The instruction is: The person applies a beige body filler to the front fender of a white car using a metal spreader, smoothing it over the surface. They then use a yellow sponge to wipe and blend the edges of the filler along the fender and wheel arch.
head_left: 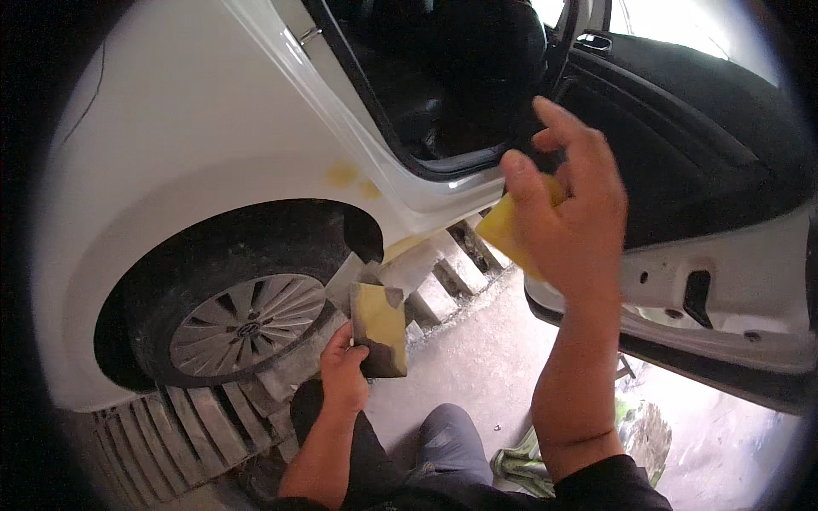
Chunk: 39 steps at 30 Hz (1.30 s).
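Gripped at its left edge by my left hand [344,375], thumb on top, is a flat rectangular board [390,362] smeared with yellow paste [375,311]. Its lower end is dark grey. My right hand [579,204] is raised in front of the open car door, thumb and fingers bent and partly apart. A flat yellow piece [509,232], like a putty spreader, is held against its palm; the hand hides part of it. On the white car body [213,111], above the wheel arch, are yellow patches [342,175].
A car wheel [247,328] stands at the left, beside slatted grating [170,443] that runs along the car. The open car door [682,162] takes up the right side. A crumpled green-and-white bag [524,460] lies on the pale floor [477,366] by my right arm.
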Motion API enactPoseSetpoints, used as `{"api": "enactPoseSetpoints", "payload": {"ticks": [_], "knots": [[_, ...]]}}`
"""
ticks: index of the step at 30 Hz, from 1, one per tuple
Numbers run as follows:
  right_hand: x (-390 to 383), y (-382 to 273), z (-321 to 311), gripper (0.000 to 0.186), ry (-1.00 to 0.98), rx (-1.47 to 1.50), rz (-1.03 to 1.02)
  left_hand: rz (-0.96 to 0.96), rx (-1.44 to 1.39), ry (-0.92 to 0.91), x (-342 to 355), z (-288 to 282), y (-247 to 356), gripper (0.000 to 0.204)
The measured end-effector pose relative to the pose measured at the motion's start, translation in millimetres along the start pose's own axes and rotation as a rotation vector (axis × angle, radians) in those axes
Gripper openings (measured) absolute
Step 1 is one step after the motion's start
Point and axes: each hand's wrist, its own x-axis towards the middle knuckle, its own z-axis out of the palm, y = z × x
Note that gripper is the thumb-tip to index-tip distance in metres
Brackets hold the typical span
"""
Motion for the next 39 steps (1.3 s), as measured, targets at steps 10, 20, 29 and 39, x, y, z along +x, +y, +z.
{"api": "enactPoseSetpoints", "payload": {"ticks": [10,20,29,39], "knots": [[-0.7,32.4,-25.6,0.040,0.135,0.036,0.315,-0.039,0.047,0.006,7.3,29.4,-17.7,0.051],[-44.6,91.2,-81.3,0.040,0.084,-0.340,0.120,-0.039,0.100,-0.156,31.2,28.6,-33.9,0.051],[-89.1,200.3,-177.9,0.033,0.119,-0.621,0.553,-0.002,0.361,-0.235,32.3,72.0,-36.3,0.048],[-229.3,210.6,-36.9,0.050,-0.581,0.915,1.439,-0.003,0.538,-0.124,44.9,98.2,-42.9,0.050]]}}
